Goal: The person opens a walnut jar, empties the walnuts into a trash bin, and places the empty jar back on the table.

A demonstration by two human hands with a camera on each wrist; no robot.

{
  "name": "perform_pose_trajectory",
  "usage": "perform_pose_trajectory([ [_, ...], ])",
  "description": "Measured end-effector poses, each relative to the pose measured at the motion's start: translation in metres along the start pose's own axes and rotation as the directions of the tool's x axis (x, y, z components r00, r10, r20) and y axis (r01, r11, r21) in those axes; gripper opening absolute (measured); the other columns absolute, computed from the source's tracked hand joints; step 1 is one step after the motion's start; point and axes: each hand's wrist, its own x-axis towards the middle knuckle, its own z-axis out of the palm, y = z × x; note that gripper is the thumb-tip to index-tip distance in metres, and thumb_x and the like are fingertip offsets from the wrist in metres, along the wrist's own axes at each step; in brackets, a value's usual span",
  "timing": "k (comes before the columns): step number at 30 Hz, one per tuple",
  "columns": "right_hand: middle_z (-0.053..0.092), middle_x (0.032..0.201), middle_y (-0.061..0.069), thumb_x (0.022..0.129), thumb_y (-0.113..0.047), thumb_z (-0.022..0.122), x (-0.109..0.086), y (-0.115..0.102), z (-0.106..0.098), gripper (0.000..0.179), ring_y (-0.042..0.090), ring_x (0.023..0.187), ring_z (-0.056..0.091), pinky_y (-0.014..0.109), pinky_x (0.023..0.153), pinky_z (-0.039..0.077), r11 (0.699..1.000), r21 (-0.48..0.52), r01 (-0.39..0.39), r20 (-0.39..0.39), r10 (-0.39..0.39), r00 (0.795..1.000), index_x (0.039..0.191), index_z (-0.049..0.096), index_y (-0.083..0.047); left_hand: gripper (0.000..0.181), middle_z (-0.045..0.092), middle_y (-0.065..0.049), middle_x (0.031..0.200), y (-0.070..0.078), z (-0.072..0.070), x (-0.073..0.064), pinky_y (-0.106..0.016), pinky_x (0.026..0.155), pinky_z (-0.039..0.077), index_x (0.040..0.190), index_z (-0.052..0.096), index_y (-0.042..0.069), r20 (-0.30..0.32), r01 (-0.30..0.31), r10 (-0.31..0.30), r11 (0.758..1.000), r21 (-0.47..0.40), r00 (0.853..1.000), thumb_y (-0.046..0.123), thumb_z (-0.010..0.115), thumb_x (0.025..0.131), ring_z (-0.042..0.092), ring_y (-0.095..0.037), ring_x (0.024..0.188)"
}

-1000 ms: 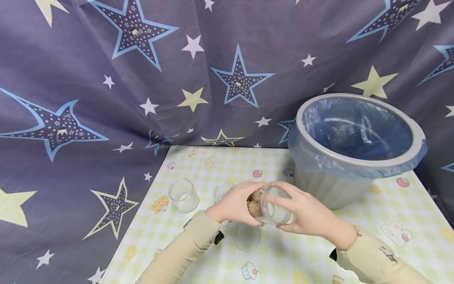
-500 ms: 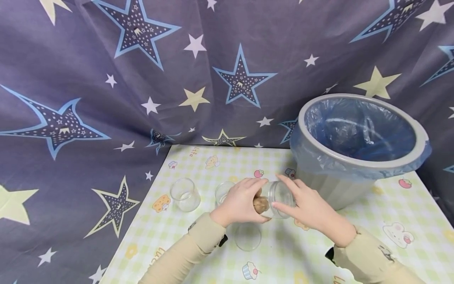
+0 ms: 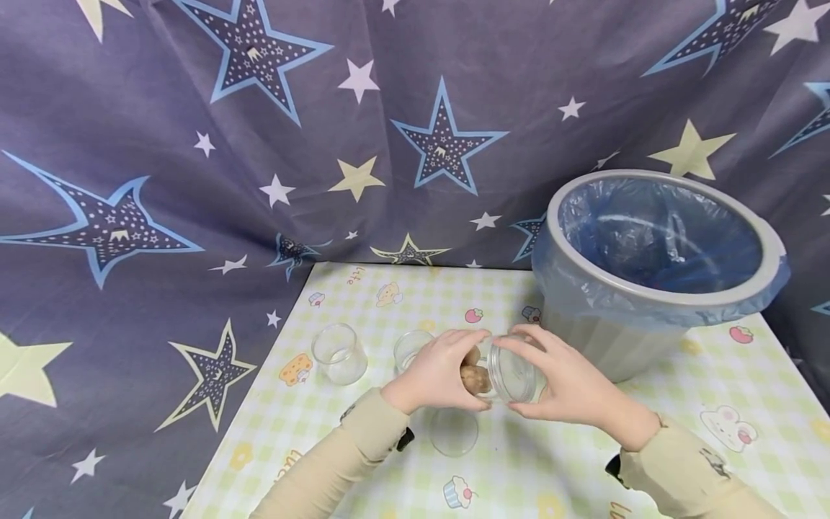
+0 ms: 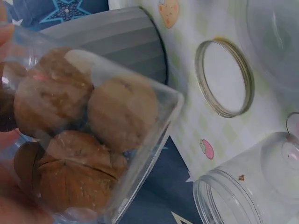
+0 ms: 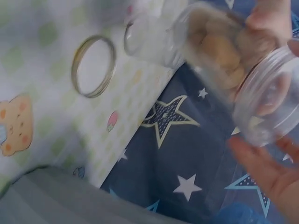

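A clear jar point(image 4: 161, 114) of walnuts point(image 3: 476, 378) lies tipped on its side above the table, its mouth end toward the right. My left hand point(image 3: 434, 375) grips the jar round its body. At the mouth end, my right hand point(image 3: 573, 389) has fingers and thumb round the rim of a clear lid point(image 3: 519, 371). The lid is up against the jar in the right wrist view; whether it is screwed tight I cannot tell. Several walnuts show through the jar wall in the left wrist view.
One clear jar point(image 3: 339, 355) stands at the table's left; another point(image 3: 411, 346) is partly behind my left hand. A round clear lid point(image 3: 454, 432) lies on the checked tablecloth point(image 3: 376, 476). At the right stands a grey bin point(image 3: 603, 346) with a blue liner.
Both hands and the walnut jar have shifted slightly right since a second ago. The right fingers have changed their place round the lid. Walnuts have shifted inside the jar.
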Motion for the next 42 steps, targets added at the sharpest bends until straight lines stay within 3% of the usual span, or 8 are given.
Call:
perform_pose_trajectory([
  [4,0.046,0.132,0.013,0.052,-0.021,0.09,-0.004,0.005,-0.003,0.086,0.031,0.115,0.048,0.043,0.077,0.054,0.985,-0.034,0.172,-0.011,-0.172,0.985,0.13,0.053,-0.02,0.097,0.06,-0.002,0.116,0.001,0.0,-0.001,-0.031,0.094,0.049,0.138,0.046,0.011,0.04,0.022,-0.02,0.998,-0.058,0.999,0.042,0.088,0.056,0.055,-0.018,0.111],
  [8,0.04,0.139,0.015,0.055,-0.02,0.09,-0.005,0.007,-0.005,0.089,0.034,0.124,0.04,0.041,0.078,0.056,0.981,-0.017,0.195,0.03,-0.194,0.98,0.135,0.05,-0.018,0.097,0.057,-0.005,0.127,0.001,0.001,-0.002,-0.033,0.097,0.048,0.138,0.045,0.011,0.05,0.049,-0.045,0.995,-0.086,0.998,0.041,0.088,0.057,0.054,-0.02,0.116],
  [13,0.044,0.136,0.015,0.071,-0.03,0.082,-0.007,0.004,-0.01,0.076,0.032,0.117,0.051,0.046,0.082,0.054,0.998,0.023,-0.055,0.013,0.054,0.998,0.136,0.047,-0.014,0.096,0.061,-0.002,0.116,0.003,0.002,-0.001,-0.031,0.093,0.049,0.138,0.045,0.011,0.035,0.063,-0.061,0.996,-0.063,0.998,0.042,0.088,0.057,0.055,-0.018,0.11],
  [18,0.059,0.11,0.008,0.09,-0.038,0.061,-0.002,-0.004,-0.012,0.055,0.009,0.076,0.06,0.029,0.063,0.051,0.929,0.059,-0.367,0.083,0.361,0.929,0.138,0.045,-0.016,0.095,0.058,0.006,0.092,0.007,0.004,0.001,-0.028,0.086,0.049,0.136,0.046,0.011,0.02,0.049,-0.049,0.998,0.028,0.999,0.045,0.086,0.057,0.055,-0.014,0.1],
  [21,0.06,0.099,0.008,0.089,-0.045,0.061,0.001,-0.008,-0.01,0.061,0.002,0.061,0.052,0.025,0.057,0.046,0.898,0.044,-0.438,0.149,0.428,0.891,0.139,0.044,-0.015,0.095,0.057,0.007,0.089,0.009,0.006,0.001,-0.027,0.085,0.05,0.136,0.046,0.011,0.011,0.035,-0.036,0.996,0.081,0.999,0.046,0.085,0.058,0.056,-0.014,0.1],
  [25,0.06,0.099,0.01,0.084,-0.048,0.066,0.002,-0.013,-0.005,0.067,0.004,0.056,0.047,0.026,0.056,0.044,0.893,0.024,-0.449,0.157,0.441,0.884,0.138,0.044,-0.014,0.094,0.06,0.005,0.099,0.01,0.007,0.002,-0.03,0.087,0.05,0.136,0.046,0.011,0.003,0.028,-0.029,0.994,0.104,1.0,0.047,0.084,0.058,0.056,-0.016,0.107],
  [35,0.053,0.121,0.01,0.068,-0.031,0.081,-0.005,-0.009,0.002,0.076,0.026,0.098,0.061,0.04,0.072,0.055,0.987,0.012,-0.162,0.053,0.161,0.986,0.134,0.049,-0.013,0.094,0.061,0.0,0.113,0.007,0.008,-0.004,-0.029,0.095,0.047,0.138,0.044,0.011,0.07,0.101,-0.098,0.994,-0.033,0.993,0.043,0.085,0.061,0.055,-0.018,0.111],
  [42,0.048,0.132,0.011,0.054,-0.022,0.089,-0.007,0.002,0.003,0.088,0.031,0.112,0.054,0.044,0.081,0.053,0.999,0.007,0.048,0.016,-0.048,0.999,0.132,0.05,-0.017,0.093,0.057,-0.003,0.127,0.005,0.008,-0.006,-0.029,0.099,0.045,0.139,0.043,0.013,0.087,0.128,-0.122,0.989,-0.072,0.989,0.041,0.086,0.061,0.052,-0.02,0.119],
])
